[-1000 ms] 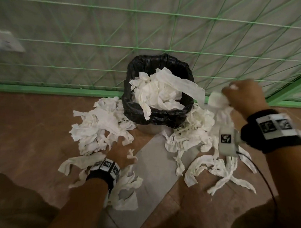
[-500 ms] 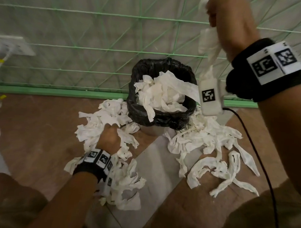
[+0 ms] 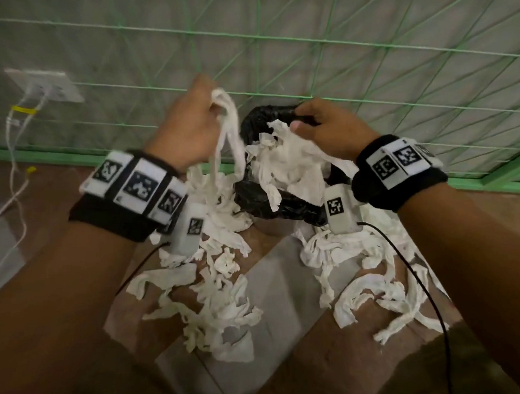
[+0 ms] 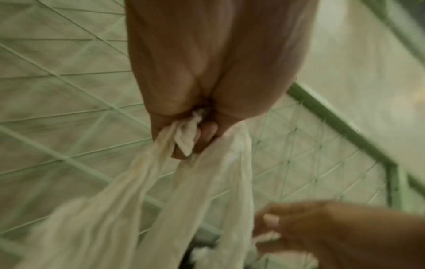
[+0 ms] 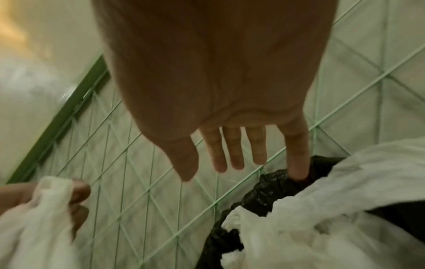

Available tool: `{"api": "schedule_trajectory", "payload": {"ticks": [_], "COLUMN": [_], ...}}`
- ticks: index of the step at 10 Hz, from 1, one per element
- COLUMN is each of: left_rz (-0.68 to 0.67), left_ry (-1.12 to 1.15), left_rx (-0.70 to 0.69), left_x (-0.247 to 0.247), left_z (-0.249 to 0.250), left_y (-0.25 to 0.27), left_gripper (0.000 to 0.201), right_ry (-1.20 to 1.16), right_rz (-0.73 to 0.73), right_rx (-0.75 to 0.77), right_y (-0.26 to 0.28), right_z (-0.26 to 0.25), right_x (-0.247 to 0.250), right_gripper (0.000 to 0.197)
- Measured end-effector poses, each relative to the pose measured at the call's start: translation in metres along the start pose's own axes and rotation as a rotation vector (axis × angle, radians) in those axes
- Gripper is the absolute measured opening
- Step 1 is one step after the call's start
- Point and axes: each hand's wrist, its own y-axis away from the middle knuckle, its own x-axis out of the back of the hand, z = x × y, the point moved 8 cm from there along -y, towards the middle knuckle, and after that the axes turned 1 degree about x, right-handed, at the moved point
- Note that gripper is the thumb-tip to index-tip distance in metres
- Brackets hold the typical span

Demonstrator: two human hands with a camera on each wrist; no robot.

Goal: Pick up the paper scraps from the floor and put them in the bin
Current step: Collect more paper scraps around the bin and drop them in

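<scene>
The left hand (image 3: 187,126) is raised beside the bin (image 3: 254,196), its fingers curled tight around a bunch of long white paper strips (image 3: 228,136) that hang from the fist toward the bin's left edge; the left wrist view confirms the strips emerging from between the clenched fingers (image 4: 207,134). The right hand (image 3: 329,131) is positioned over the far rim of the bin with its fingers extended and spread, holding nothing; in the right wrist view one fingertip (image 5: 298,171) touches the black liner (image 5: 271,183) at the rim. The two hands are apart, one on each side of the bin opening. The bin is lined with a black bag and filled with white paper (image 3: 286,165) that rises above the rim and drapes over it. Further paper scraps lie on the floor in two groups: one pile (image 3: 220,286) to the left and front of the bin, another (image 3: 365,277) to its right. A green mesh fence (image 3: 346,52) stands behind the bin.
</scene>
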Motion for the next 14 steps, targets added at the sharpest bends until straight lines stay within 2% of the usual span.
{"api": "schedule_trajectory", "payload": {"ticks": [1, 2, 3, 4, 5, 6, 7, 8, 9, 10, 11, 12, 13, 14], "left_rz": [0.047, 0.09, 0.026, -0.13, -0.518, -0.696, -0.743, -0.598, -0.439, -0.251, 0.224, 0.639, 0.573, 0.023], "left_ry": [0.214, 0.234, 0.255, -0.028, -0.336, -0.381, -0.499, -0.54, -0.387, -0.071, 0.332, 0.453, 0.282, -0.085], "left_rx": [-0.073, -0.238, -0.326, -0.257, -0.091, 0.035, 0.114, 0.132, 0.069, -0.008, 0.108, 0.442, 0.703, 0.521], "left_x": [0.015, 0.022, -0.001, -0.063, -0.145, -0.186, -0.2, -0.187, -0.16, -0.124, -0.07, -0.045, -0.088, -0.169], "left_z": [0.057, 0.105, 0.121, 0.106, 0.048, 0.007, -0.009, -0.004, 0.018, 0.025, -0.019, -0.094, -0.167, -0.197], "left_y": [-0.018, -0.024, -0.026, -0.028, -0.019, -0.009, -0.018, -0.029, -0.033, -0.04, -0.033, 0.023, 0.086, 0.116], "left_gripper": [0.007, 0.02, 0.019, 0.033, 0.03, 0.033, 0.034, 0.056, 0.04, 0.026, 0.022, 0.01, 0.009, 0.027], "right_ry": [-0.312, -0.472, -0.464, -0.14, -0.002, 0.347, 0.309, 0.467, 0.503, 0.464, 0.374, 0.28, 0.14, -0.039], "right_rz": [0.231, 0.462, 0.517, 0.282, 0.005, -0.351, -0.568, -0.626, -0.545, -0.552, -0.638, -0.6, -0.441, -0.165], "right_rx": [-0.109, -0.297, -0.556, -0.8, -0.936, -0.81, -0.761, -0.628, -0.604, -0.543, -0.516, -0.478, -0.42, -0.378], "right_y": [0.01, 0.028, 0.055, 0.094, 0.128, 0.115, 0.159, 0.182, 0.191, 0.176, 0.15, 0.129, 0.106, 0.084], "right_z": [0.031, 0.092, 0.169, 0.207, 0.299, 0.448, 0.329, 0.262, 0.266, 0.245, 0.225, 0.201, 0.172, 0.13], "right_x": [0.029, 0.05, 0.044, 0.014, -0.058, -0.194, -0.188, -0.207, -0.217, -0.207, -0.18, -0.132, -0.073, -0.008], "right_gripper": [0.025, 0.01, 0.017, 0.032, 0.056, 0.097, 0.079, 0.076, 0.057, 0.049, 0.011, 0.023, 0.028, 0.038]}}
